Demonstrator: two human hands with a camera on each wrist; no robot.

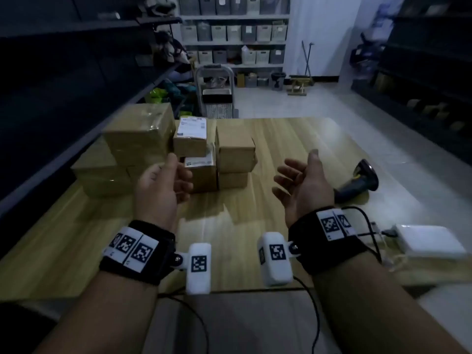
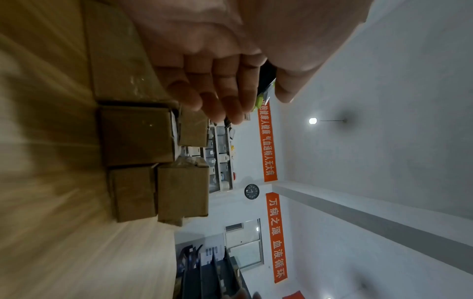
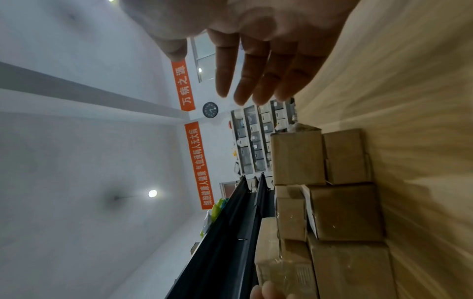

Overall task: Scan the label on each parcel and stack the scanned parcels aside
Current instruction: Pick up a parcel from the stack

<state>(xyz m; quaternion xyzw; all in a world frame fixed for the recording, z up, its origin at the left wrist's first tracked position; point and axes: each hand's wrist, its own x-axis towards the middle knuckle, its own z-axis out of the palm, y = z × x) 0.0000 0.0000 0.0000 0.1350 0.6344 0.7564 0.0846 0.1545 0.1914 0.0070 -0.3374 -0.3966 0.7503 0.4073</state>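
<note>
Several brown cardboard parcels [image 1: 143,139] stand piled on the wooden table [image 1: 281,139], left of the middle. Two small ones in the middle, one [image 1: 191,136] above the other [image 1: 201,172], show white labels on top. My left hand [image 1: 173,177] hovers just in front of the lower labelled parcel, fingers relaxed, holding nothing. My right hand [image 1: 293,180] hangs palm inward to the right of the pile, fingers spread and empty. The black barcode scanner [image 1: 360,180] lies on the table right of my right hand. The wrist views show the parcels [image 2: 138,135] [image 3: 343,210] beyond loose fingers [image 2: 225,91] [image 3: 256,76].
A white box [image 1: 429,241] with cables lies at the table's right front edge. Dark shelving [image 1: 63,85] runs along the left side. A folded hand trolley [image 1: 217,90] stands behind the table, with white shelves of bins [image 1: 235,34] at the back wall.
</note>
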